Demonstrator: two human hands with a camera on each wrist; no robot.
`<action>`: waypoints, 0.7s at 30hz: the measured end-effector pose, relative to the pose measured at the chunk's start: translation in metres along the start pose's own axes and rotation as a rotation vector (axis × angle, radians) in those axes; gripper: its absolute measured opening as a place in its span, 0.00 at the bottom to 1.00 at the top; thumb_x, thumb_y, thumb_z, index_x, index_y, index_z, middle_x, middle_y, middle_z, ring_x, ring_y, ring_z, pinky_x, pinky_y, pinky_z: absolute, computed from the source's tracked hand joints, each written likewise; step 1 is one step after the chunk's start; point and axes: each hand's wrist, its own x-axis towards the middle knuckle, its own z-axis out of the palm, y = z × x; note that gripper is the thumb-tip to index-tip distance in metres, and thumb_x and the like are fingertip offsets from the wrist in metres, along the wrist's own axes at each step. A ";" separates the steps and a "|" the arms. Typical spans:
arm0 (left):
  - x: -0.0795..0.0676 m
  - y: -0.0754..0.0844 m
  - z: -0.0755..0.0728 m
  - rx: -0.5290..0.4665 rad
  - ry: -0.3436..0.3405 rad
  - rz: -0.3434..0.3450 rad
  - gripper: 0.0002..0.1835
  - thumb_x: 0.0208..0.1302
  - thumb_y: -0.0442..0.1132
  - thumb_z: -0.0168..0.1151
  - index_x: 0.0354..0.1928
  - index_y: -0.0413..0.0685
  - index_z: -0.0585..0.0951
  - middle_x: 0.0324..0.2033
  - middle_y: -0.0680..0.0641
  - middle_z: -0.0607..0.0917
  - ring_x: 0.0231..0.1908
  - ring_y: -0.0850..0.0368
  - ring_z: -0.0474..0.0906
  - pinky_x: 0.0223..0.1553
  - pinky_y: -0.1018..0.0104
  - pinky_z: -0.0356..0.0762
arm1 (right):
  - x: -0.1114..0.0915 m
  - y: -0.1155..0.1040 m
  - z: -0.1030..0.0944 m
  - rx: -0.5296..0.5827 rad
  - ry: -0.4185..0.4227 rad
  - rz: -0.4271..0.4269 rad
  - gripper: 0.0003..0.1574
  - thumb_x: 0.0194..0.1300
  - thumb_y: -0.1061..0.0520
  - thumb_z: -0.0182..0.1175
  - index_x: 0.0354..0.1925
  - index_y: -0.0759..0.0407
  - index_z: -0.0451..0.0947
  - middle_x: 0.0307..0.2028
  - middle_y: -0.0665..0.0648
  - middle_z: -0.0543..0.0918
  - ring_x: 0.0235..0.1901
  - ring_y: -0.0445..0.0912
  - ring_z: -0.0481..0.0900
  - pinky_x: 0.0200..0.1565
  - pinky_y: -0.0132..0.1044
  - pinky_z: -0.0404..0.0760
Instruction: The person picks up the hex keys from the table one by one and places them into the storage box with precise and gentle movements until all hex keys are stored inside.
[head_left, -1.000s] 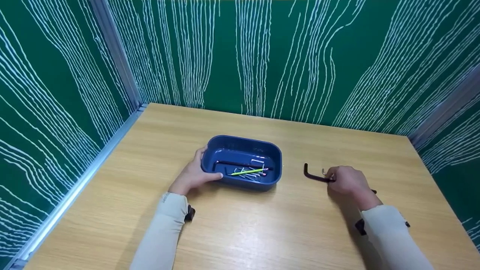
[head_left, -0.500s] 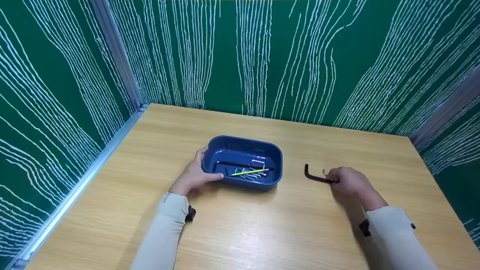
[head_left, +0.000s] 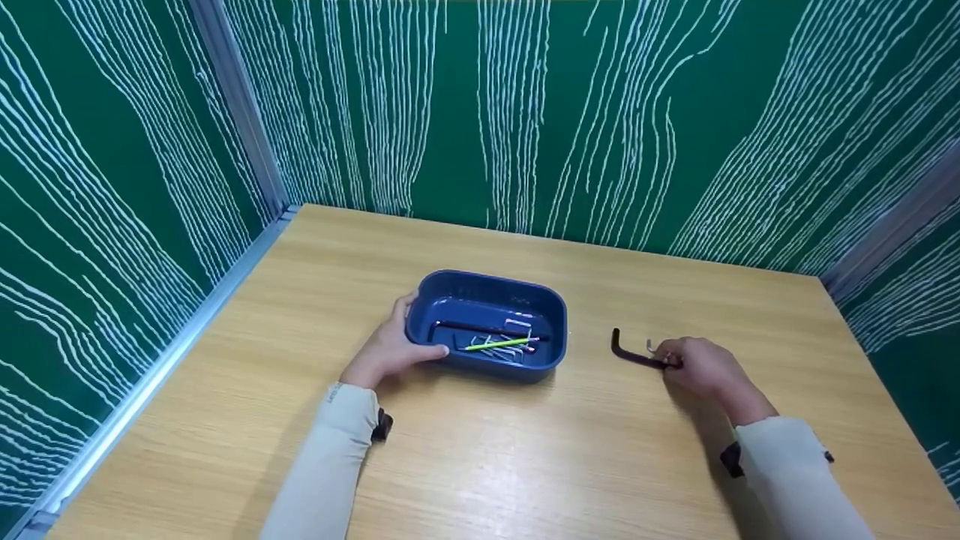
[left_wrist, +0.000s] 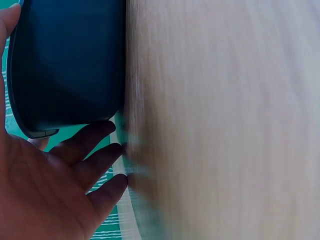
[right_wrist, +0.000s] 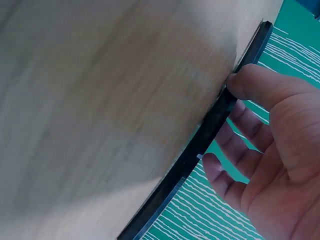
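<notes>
My left hand (head_left: 386, 349) grips the left end of a dark blue container (head_left: 487, 369), thumb over the near rim and fingers around the outer wall. In the left wrist view, its spread fingertips (left_wrist: 107, 127) reach the container's side close to the tabletop. My right hand (head_left: 701, 364) pinches a large black hex key (head_left: 636, 358) between thumb and fingers, low over the table. The key's short bent end points away at its left; its other end is hidden by the hand. Just beyond the fingers shows a small silver hook-shaped piece (head_left: 649, 345), partly hidden.
Inside the container lie a long black hex key (head_left: 469, 326), a yellow-green pencil (head_left: 495, 344) and several small silver bent keys (head_left: 517, 322). The wooden table (head_left: 480, 450) is bounded by green panels (head_left: 450, 112) with white wavy lines at the back and sides.
My right hand has shifted slightly right and toward me along the black hex key, covering the far end that showed under the wrist. My left hand keeps its grip on the container.
</notes>
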 end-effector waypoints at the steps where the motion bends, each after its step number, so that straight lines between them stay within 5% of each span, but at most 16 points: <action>1: 0.000 0.000 0.000 0.000 0.001 0.000 0.57 0.26 0.65 0.70 0.62 0.76 0.47 0.57 0.50 0.67 0.53 0.52 0.65 0.55 0.49 0.63 | 0.000 0.000 0.000 0.001 -0.002 0.003 0.16 0.46 0.63 0.60 0.36 0.49 0.79 0.30 0.52 0.78 0.31 0.49 0.70 0.36 0.45 0.70; 21: 0.001 -0.001 0.000 -0.005 0.001 -0.003 0.57 0.25 0.65 0.70 0.62 0.75 0.48 0.59 0.51 0.65 0.54 0.52 0.64 0.56 0.49 0.61 | -0.005 -0.004 -0.002 -0.030 0.061 -0.017 0.16 0.49 0.59 0.62 0.40 0.49 0.79 0.32 0.54 0.79 0.32 0.48 0.72 0.36 0.46 0.72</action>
